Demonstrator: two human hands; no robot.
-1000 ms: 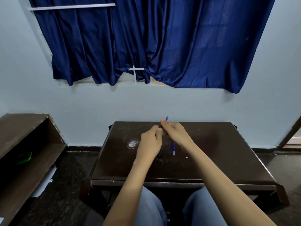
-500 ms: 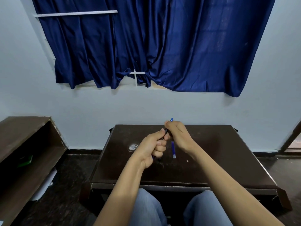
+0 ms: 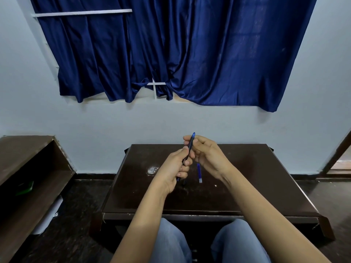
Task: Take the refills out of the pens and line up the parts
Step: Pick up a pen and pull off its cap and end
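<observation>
Head view: a blue pen is held tilted above the dark bench. Its lower end is gripped by the curled fingers of the left hand, and its upper part is pinched by the right hand. A loose blue refill is seen lying on the bench below the right hand, untouched. A dark blue curtain is hung on the wall behind.

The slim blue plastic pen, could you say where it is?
Head view, centre: the pen is above the dark wooden table, left hand gripping its lower end, right hand pinching its top.
</observation>
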